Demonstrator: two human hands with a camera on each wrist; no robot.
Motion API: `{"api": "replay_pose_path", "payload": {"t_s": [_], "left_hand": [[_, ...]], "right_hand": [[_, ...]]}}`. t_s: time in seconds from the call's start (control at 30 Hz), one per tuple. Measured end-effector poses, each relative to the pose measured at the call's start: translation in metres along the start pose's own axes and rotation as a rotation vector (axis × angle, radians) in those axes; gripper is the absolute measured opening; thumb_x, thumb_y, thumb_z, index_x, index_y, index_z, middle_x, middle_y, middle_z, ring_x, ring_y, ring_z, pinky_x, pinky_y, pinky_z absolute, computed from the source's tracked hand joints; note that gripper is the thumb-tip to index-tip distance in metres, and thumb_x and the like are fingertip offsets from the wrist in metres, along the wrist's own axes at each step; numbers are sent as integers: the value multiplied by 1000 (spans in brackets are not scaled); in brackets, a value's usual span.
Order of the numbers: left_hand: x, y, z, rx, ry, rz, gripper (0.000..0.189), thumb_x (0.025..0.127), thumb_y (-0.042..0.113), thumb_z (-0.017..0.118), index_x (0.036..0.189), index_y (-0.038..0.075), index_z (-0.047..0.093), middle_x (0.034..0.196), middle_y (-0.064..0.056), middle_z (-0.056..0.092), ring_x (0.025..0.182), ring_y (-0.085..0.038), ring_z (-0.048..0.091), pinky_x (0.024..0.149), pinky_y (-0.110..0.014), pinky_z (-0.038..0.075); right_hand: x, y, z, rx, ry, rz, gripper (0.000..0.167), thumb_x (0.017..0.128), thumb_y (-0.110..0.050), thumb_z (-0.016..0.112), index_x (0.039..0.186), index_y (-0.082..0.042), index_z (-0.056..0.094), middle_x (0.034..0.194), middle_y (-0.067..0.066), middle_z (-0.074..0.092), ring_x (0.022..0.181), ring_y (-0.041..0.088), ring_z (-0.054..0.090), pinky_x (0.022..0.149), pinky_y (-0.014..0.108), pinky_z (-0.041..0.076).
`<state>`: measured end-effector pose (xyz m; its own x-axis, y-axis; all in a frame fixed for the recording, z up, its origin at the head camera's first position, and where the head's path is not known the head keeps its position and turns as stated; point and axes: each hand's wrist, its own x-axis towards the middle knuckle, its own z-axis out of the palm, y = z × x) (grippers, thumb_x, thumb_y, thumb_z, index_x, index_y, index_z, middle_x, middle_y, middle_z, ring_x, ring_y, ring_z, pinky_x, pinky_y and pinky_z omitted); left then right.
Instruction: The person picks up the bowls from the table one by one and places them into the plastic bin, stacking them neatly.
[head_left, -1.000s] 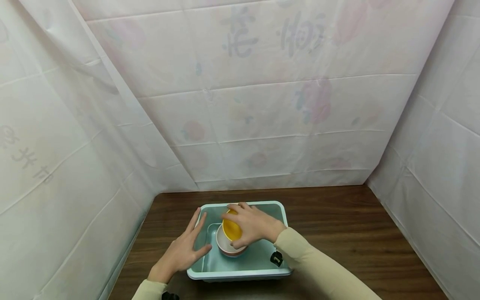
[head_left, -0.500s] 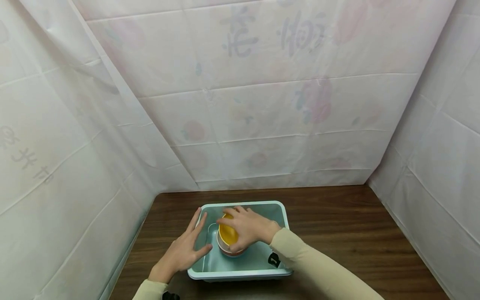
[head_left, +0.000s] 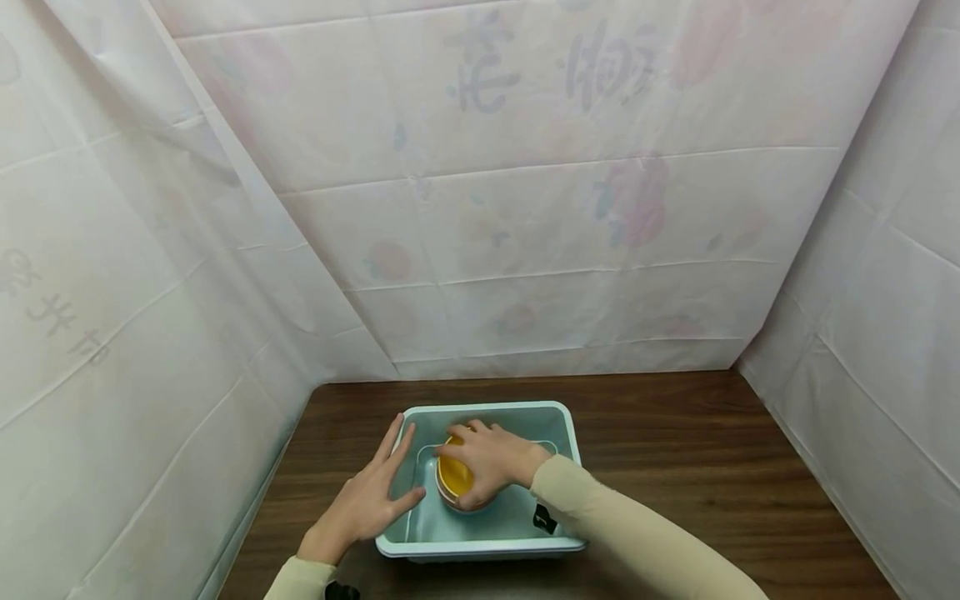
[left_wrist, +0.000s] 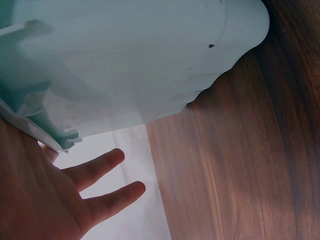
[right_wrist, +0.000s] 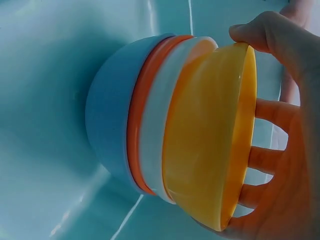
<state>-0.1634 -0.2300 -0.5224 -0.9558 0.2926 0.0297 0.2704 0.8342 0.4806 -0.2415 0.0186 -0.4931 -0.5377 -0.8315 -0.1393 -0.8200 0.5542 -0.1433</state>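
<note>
My right hand [head_left: 491,458] grips a yellow bowl [right_wrist: 205,130] by its rim, thumb on one side and fingers spread along the other. The yellow bowl sits partly inside a white bowl [right_wrist: 159,107], slightly tilted. Under the white one, an orange bowl [right_wrist: 141,100] and a blue bowl [right_wrist: 110,110] are nested, the blue at the bottom. This stack stands in a pale teal plastic basin [head_left: 480,547]. At the basin's left edge, my left hand [head_left: 367,504] has its fingers spread and straight, the palm side against the rim.
The basin stands near the front of a dark wood table [head_left: 675,467]. White printed sheeting [head_left: 525,250] hangs behind the table and along both sides. Dark wrist cameras sit under both sleeves.
My right hand has moved down and slightly left, bringing the yellow bowl from above the white bowl down into it. The left hand has stayed at the basin's edge.
</note>
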Motion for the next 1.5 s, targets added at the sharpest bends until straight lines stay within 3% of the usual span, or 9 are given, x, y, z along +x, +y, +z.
{"api": "replay_pose_path", "payload": {"t_s": [0.27,0.63,0.83,1.17,1.5], "left_hand": [[0,-1,1,-16,-5,4,94,97,61,58,168,25,8,173,10,-15,127,-37,62,57,-33,48],[0,-1,2,-2,-12,1,96,96,63,59,168,23,9,173,9,-15,129,-38,61,60,-39,50],[4,-1,-3,27,-1,0,98,95,66,59,168,24,9,173,10,-15,130,-38,60,63,-45,52],[2,-3,1,5,16,3,96,96,65,58,168,23,11,173,12,-14,132,-39,58,68,-55,54],[0,-2,0,12,8,-7,96,96,66,57,168,23,10,173,12,-15,133,-39,57,69,-54,54]], "right_hand": [[5,-5,3,-8,-31,29,81,83,-61,70,156,-36,45,161,7,40,132,29,49,100,57,50],[8,-7,9,-28,-52,46,79,84,-63,69,155,-38,45,159,5,43,130,27,51,101,57,49],[12,-5,10,-44,-43,56,81,84,-64,67,156,-36,43,157,5,44,127,26,52,101,52,49],[11,-5,12,-36,-51,59,81,86,-66,64,157,-35,42,158,7,43,130,28,51,103,54,48],[13,-6,17,-14,-60,69,81,87,-65,63,158,-34,41,161,6,40,141,28,41,106,57,44]]}}
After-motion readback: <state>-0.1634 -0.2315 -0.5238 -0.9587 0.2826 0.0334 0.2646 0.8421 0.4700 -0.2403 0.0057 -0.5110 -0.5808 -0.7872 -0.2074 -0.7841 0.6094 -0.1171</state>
